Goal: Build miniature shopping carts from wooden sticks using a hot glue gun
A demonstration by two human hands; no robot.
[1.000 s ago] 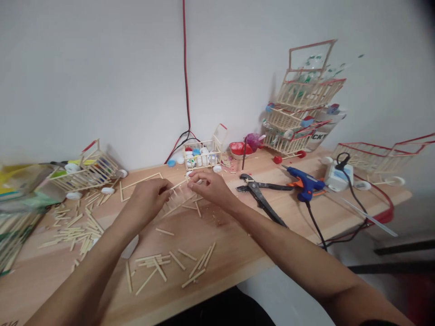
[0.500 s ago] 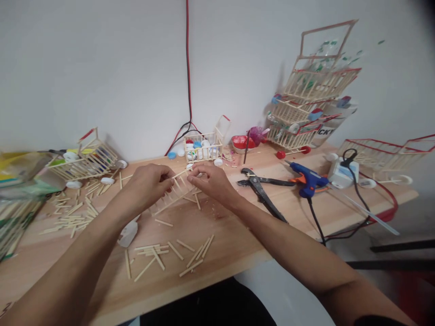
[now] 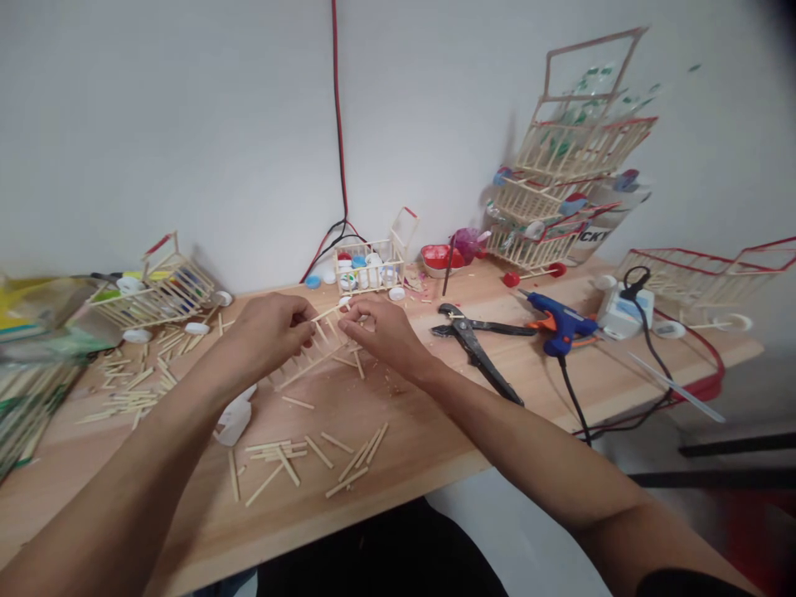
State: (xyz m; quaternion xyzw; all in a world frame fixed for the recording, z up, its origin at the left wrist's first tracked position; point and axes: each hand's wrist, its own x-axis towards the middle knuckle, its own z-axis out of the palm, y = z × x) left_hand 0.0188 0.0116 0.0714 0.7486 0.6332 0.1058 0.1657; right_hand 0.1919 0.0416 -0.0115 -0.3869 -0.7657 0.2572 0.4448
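Between my hands a small ladder-like frame of thin wooden sticks [image 3: 309, 360] is held at a slant over the wooden table. My left hand [image 3: 274, 332] is closed on the frame's upper stick near its left end. At the upper right end, my right hand [image 3: 379, 332] has thumb and fingers pinched together on the frame. Part of the frame is hidden behind my left hand. Several cut sticks [image 3: 279, 452] lie on the table nearer to me, and a crumpled translucent piece [image 3: 236, 417] rests beside my left forearm.
Right of my hands lie black pliers [image 3: 476, 348] and a blue glue gun [image 3: 563, 323] with its cord. Small stick carts [image 3: 370, 265] stand at the back, with a taller stack [image 3: 560, 182] at right. A red paint dish [image 3: 443, 259] stands near the wall. Loose sticks [image 3: 133, 394] are heaped left.
The view has shifted slightly. My hands stay on the stick frame in nearly the same pose, and the other things have kept their places.
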